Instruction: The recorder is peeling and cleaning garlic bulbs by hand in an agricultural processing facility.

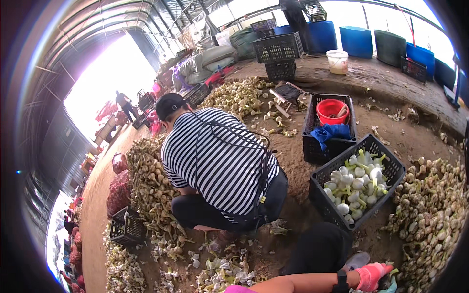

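Observation:
My left hand [370, 276], in a pink glove with a dark band at the wrist, reaches in at the lower right. Its fingers are closed, and a greenish garlic stalk [394, 271] shows at their tips. Of my right hand [392, 287], only a pale teal patch of glove shows at the lower edge; its fingers are hidden. Close by, a black crate [320, 207] holds cleaned white garlic bulbs [359, 183] with short green stems. Unpeeled garlic [430, 215] is heaped beside my hands on the right.
A person in a striped shirt [220, 156] crouches ahead, by a long garlic heap [151, 171]. Behind the near crate, another crate [317, 149] carries a red bucket [332, 111] and blue cloth [330, 133]. A small stool [288, 92], stacked crates [277, 49] and blue barrels [355, 41] stand farther off.

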The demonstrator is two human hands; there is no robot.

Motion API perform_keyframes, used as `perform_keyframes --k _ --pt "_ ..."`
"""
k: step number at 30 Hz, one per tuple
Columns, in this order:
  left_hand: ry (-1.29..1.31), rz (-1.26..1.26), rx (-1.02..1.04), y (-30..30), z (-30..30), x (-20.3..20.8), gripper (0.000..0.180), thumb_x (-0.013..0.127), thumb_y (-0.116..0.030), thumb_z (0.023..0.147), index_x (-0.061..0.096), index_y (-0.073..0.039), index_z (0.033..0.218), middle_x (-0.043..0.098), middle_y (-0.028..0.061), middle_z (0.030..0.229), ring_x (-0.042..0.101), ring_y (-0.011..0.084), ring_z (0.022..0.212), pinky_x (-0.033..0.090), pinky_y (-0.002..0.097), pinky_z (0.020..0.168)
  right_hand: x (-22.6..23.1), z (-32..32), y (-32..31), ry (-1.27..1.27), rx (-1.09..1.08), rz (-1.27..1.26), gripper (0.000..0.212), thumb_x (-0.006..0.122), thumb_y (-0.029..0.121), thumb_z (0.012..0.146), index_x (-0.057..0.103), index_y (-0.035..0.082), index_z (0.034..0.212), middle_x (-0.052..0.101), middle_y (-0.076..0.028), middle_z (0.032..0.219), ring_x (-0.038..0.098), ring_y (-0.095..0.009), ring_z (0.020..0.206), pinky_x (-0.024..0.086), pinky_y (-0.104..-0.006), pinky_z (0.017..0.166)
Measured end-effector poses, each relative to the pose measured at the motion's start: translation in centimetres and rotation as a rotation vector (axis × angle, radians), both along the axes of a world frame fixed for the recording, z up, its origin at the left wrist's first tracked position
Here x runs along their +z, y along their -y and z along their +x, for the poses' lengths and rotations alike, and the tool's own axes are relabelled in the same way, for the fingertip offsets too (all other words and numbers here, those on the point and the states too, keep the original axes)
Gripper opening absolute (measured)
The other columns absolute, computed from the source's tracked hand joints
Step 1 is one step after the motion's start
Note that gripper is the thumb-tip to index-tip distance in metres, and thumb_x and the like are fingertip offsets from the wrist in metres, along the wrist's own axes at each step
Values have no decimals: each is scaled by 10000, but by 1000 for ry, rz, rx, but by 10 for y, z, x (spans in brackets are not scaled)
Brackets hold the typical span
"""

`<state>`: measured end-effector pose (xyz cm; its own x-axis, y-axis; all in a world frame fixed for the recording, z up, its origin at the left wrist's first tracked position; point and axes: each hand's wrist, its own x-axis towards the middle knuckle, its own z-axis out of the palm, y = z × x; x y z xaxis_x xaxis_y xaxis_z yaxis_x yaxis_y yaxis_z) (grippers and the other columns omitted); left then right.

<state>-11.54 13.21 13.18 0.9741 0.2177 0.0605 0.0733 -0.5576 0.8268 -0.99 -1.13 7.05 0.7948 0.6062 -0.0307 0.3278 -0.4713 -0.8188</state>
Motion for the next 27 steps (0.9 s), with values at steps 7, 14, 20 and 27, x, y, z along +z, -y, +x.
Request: perform_keyframes --k 7,14,20,27 --pt "-242 -222 -174 4 -24 4 343 617 -181 580 581 -102 912 610 110 745 593 267 717 458 371 624 -7 -21 3 -56 79 -41 217 496 160 823 568 -9 938 588 -79 763 517 -152 659 421 -280 597" --pt "-504 -841 -285 36 -15 -35 392 644 -206 683 540 -118 1051 586 42 816 569 186 749 446 316 627 -14 -28 22 -95 79 -33 235 516 170 812 563 -7 961 594 -96 785 530 -166 671 429 -293 606" --pt "-288 -505 -468 52 -20 -14 329 624 -215 716 553 -129 1025 569 26 776 550 184 727 437 339 629 -5 -30 36 -85 47 -8 251 530 168 800 555 -6 979 594 -106 815 540 -180 694 435 -305 620" --pt "187 -87 -511 95 -10 -23 306 592 -240 728 585 -126 1012 602 89 925 573 224 815 444 378 682 7 -47 57 -21 -6 35 272 545 160 785 545 -7 999 591 -115 855 552 -196 727 443 -319 639"
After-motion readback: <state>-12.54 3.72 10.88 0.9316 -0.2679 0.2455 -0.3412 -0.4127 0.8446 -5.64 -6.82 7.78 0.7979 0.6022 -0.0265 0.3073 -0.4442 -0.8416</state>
